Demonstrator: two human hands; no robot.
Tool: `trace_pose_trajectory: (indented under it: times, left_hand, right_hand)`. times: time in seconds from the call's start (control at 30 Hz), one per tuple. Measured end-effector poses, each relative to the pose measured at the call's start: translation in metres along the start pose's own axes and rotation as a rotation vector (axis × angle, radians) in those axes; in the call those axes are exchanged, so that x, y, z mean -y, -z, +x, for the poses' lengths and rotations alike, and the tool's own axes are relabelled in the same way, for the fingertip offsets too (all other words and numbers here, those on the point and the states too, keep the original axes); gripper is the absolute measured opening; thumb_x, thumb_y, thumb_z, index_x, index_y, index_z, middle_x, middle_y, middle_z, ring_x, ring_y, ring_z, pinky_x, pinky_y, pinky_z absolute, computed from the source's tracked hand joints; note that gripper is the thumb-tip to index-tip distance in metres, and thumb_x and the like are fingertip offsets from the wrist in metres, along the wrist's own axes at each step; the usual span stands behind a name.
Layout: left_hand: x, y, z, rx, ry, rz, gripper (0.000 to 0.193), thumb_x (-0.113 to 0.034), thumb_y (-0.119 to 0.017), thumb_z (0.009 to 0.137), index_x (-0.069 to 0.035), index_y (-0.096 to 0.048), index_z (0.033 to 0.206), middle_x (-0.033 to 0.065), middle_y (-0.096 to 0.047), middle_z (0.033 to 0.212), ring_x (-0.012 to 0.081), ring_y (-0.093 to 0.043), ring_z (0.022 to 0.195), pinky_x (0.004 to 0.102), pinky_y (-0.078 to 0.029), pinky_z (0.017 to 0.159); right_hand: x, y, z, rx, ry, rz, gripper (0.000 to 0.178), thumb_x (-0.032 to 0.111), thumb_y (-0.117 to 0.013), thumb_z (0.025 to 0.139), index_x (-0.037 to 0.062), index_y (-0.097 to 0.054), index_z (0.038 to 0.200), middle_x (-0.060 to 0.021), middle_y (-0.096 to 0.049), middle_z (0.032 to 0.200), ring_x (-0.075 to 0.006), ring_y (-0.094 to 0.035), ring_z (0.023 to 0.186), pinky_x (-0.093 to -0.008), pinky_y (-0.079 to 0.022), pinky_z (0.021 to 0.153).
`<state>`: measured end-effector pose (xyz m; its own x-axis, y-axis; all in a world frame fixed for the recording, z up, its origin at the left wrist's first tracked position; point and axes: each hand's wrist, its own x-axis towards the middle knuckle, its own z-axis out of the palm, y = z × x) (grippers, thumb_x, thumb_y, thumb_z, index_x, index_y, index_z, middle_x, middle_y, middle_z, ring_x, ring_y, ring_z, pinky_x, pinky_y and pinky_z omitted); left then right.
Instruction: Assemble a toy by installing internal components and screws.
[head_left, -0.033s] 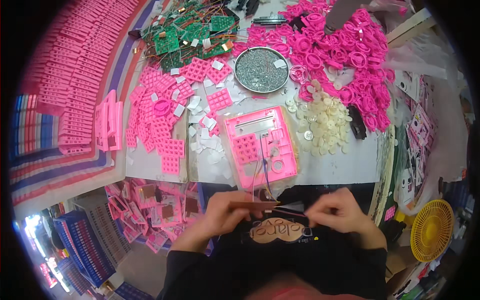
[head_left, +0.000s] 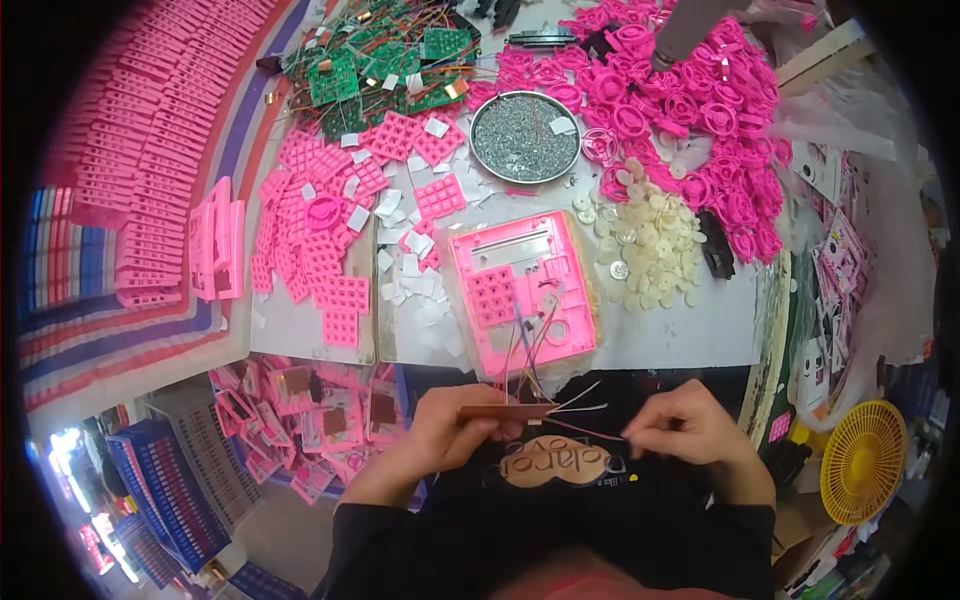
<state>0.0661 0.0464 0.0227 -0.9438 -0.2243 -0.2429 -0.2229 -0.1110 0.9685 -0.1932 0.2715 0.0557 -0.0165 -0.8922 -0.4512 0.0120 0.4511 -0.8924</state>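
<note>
In front of my chest, my left hand [head_left: 452,428] is closed on a thin brown circuit board [head_left: 505,411] seen nearly edge-on. Several thin wires [head_left: 580,402] stick out from the board's right end, and others run up over a pink plastic housing [head_left: 468,335]. My right hand [head_left: 685,425] is closed in a pinch at the tip of one dark wire [head_left: 590,431]. The housing lies open-side up at the table's near edge, holding a pink keypad sheet [head_left: 492,297] and a silvery round part [head_left: 556,331].
A round tin of small screws [head_left: 525,138] stands behind the housing. Cream-coloured discs [head_left: 655,250] and pink rings [head_left: 700,110] are heaped to the right, keypad sheets [head_left: 345,295] and green circuit boards [head_left: 385,65] to the left. Pink housings [head_left: 150,150] are stacked far left.
My right hand has moved slightly right, away from the board. The wires between the hands are more spread out, and those over the housing have shifted.
</note>
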Motion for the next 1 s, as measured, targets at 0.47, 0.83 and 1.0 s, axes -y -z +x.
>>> trace_pose_trajectory:
  times: [0.47,0.83,1.0]
  left_hand:
    - [0.031,-0.021,0.014,-0.122,0.003,-0.360,0.059,-0.006,-0.056,0.102,-0.004,-0.025,0.152,0.0180,-0.062,0.128,0.0225,-0.062,0.118,0.0403,-0.052,0.097]
    - [0.024,0.006,-0.013,-0.437,0.035,0.429,0.066,-0.001,-0.072,0.085,-0.001,-0.043,0.144,0.0160,-0.066,0.121,0.0239,-0.066,0.105,0.0351,-0.052,0.092]
    - [0.032,0.020,0.010,-0.514,-0.094,0.681,0.054,-0.006,-0.077,0.081,-0.001,-0.057,0.130,0.0145,-0.066,0.114,0.0269,-0.066,0.098,0.0379,-0.052,0.085]
  right_hand:
    - [0.026,-0.001,0.142,0.144,0.365,-0.188,0.040,0.011,-0.070,0.090,0.0056,-0.066,0.130,-0.0150,-0.073,0.111,-0.0254,-0.070,0.101,-0.0350,-0.054,0.087]
    - [0.025,-0.001,0.203,-0.053,0.400,-0.654,0.039,0.012,-0.069,0.088,0.0059,-0.066,0.126,-0.0191,-0.071,0.090,-0.0343,-0.070,0.080,-0.0402,-0.055,0.074]
    - [0.023,-0.007,0.206,-0.079,0.385,-0.749,0.041,0.014,-0.072,0.085,0.0045,-0.065,0.124,-0.0199,-0.071,0.100,-0.0376,-0.068,0.092,-0.0438,-0.054,0.079]
